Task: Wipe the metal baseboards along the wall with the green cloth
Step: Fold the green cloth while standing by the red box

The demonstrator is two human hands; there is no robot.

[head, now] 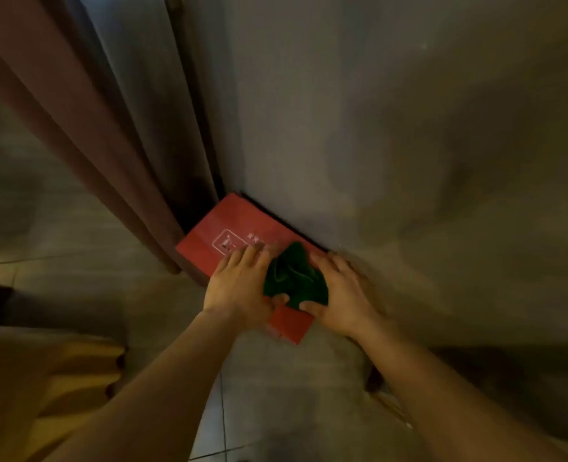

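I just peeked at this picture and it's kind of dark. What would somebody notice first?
First the bright red box on the floor, pushed against the grey wall beside the brown curtain. Next the crumpled green cloth lying on top of the box, with the left hand and the right hand on either side of it.

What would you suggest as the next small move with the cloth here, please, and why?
Probably gather the green cloth into the right hand: it lies crumpled on the red box between both hands, and that box stands against the wall, covering the strip along its foot.
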